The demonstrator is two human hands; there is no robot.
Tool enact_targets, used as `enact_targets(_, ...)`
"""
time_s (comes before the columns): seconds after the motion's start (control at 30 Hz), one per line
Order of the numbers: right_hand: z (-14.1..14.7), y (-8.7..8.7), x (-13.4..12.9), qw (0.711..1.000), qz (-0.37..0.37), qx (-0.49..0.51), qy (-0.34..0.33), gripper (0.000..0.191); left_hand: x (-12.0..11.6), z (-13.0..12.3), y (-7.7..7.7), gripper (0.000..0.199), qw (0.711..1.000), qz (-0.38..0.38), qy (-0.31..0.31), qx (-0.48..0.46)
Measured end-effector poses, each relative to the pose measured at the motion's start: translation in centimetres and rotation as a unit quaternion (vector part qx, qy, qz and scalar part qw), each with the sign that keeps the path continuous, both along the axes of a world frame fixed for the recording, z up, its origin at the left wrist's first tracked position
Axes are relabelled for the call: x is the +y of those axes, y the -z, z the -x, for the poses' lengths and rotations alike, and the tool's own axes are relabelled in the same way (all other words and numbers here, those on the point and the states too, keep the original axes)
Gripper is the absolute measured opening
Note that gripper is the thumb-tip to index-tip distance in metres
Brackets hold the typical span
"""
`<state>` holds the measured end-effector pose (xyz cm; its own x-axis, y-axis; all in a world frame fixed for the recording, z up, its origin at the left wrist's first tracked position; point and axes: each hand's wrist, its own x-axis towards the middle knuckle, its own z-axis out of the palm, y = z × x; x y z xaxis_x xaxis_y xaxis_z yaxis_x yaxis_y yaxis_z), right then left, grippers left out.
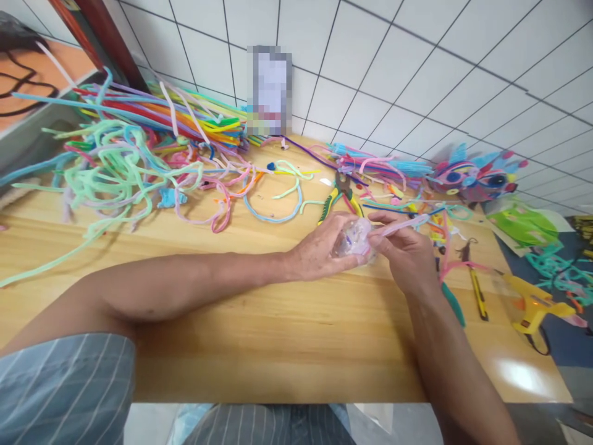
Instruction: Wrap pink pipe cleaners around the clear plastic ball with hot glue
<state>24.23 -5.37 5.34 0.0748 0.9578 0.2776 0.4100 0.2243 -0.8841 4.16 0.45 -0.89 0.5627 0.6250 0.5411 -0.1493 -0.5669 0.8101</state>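
Observation:
My left hand (317,247) is closed around a small, clear, roundish plastic piece (353,240) with pale pink and some purple on it; its exact kind is hard to make out. From the right, my right hand (410,250) pinches a pale pink pipe cleaner (407,225) and meets the plastic piece at its right side. The pipe cleaner's free end points up and to the right. Just beyond my left hand lie pliers (343,188) with green and yellow handles, jaws pointing away.
Tangled pipe cleaners (115,164) and a long colourful bundle (185,117) cover the back left. A blurred-out upright panel (271,89) leans on the tiled wall. At right are a colourful fuzzy figure (477,176), a yellow cutter (478,293) and a yellow glue gun (532,303).

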Motion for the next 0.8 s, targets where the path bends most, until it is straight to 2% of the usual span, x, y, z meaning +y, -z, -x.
enact_targets(0.27, 0.5, 0.6, 0.2, 0.997, 0.01, 0.062, 0.043, 0.013, 0.0, 0.1, 0.1, 0.066, 1.0, -0.003, 0.008, 0.006)
enact_targets(0.47, 1.0, 1.0, 0.2, 0.995, 0.032, 0.071, 0.061, 0.021, -0.1, 0.3, -0.1, 0.065, 1.0, -0.002, 0.01, 0.012)
enact_targets(0.63, 1.3, 1.5, 0.1, 0.992, 0.031, 0.105, 0.058, 0.029, -0.3, 0.4, -0.2, 0.067, 1.0, -0.004, 0.007, 0.024)
enact_targets(0.8, 1.1, 1.5, 0.1, 0.986, 0.071, 0.137, 0.057, 0.036, -0.5, 0.5, -0.1, 0.066, 0.999, -0.036, 0.003, 0.012)
